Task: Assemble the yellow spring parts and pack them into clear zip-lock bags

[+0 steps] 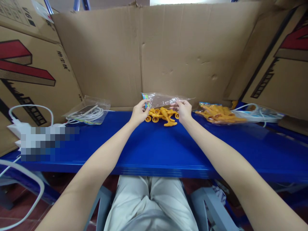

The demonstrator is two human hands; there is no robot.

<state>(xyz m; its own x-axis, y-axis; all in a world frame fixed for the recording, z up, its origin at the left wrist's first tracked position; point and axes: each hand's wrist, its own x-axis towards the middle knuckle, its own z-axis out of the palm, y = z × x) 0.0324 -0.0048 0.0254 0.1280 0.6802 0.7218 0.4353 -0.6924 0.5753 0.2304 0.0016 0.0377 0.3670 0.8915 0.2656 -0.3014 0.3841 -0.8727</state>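
A clear plastic bag [162,99] with a colourful printed end is stretched between my two hands, above the blue shelf. My left hand [141,112] pinches the printed end at its left. Further right, my right hand [182,110] grips the bag's clear part with closed fingers. Beneath the bag lies a small pile of orange-yellow plastic pieces [166,115], several with round cup-like ends. The pile sits on the shelf between my hands, partly hidden by the bag and fingers. The bag looks flat, with nothing visible inside.
On the right lies a clear bag full of similar orange-yellow pieces [216,113], beside a white power strip [260,116]. Leftward are a bag with a coiled white cable [89,114] and white plugs [31,134]. Cardboard [180,54] walls in the blue shelf [158,150].
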